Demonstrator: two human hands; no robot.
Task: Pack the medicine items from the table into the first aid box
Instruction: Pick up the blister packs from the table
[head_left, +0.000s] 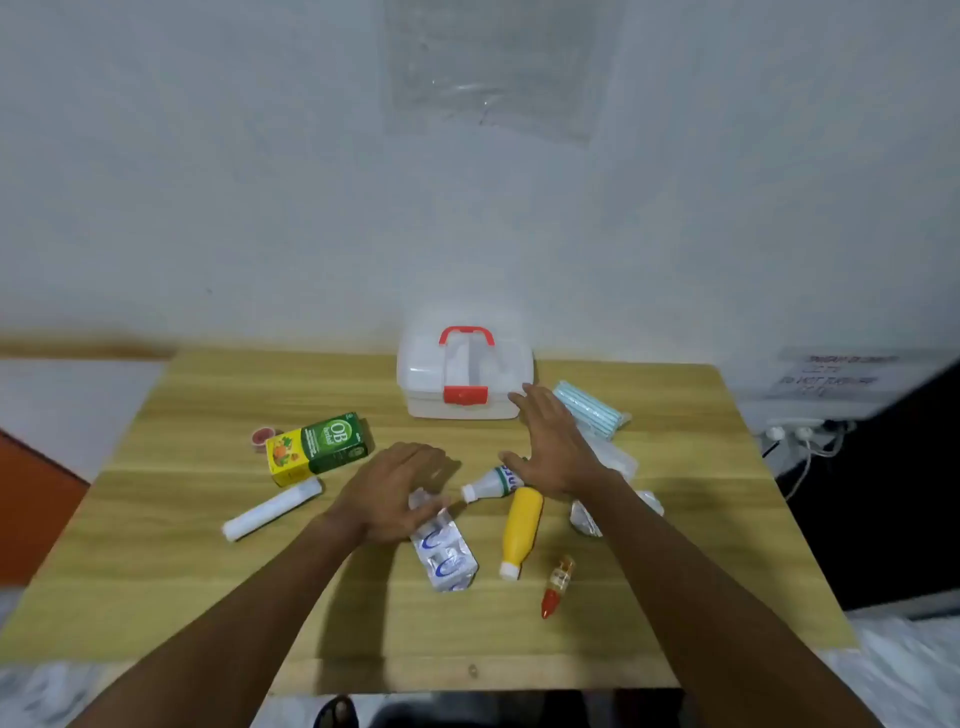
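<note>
Pale wood covers the table (208, 571) in front of me, pushed against a white wall. At its far edge sits the first aid box (511, 364), translucent white with a red handle and a red latch, its lid down.

My left hand (395, 488) hangs palm down with loosely bent fingers and grips nothing; it covers the far end of a silver blister pack (447, 556). My right hand (556, 447) is flat, its fingers straight and spread, fingertips just short of the box's front right corner; whether they touch it I cannot tell. Under its wrist lies a white bottle (488, 484), cap pointing left.

Left of my hands are a green and yellow carton (319, 447), a small red cup (262, 436) behind it and a white roll (272, 508). Nearer me lie 1 yellow bottle (522, 525) and 1 little red-tipped vial (556, 587). Right of the box rest blue face masks (589, 410), with a clear packet (618, 460) and a foil pack (584, 517) closer in.
</note>
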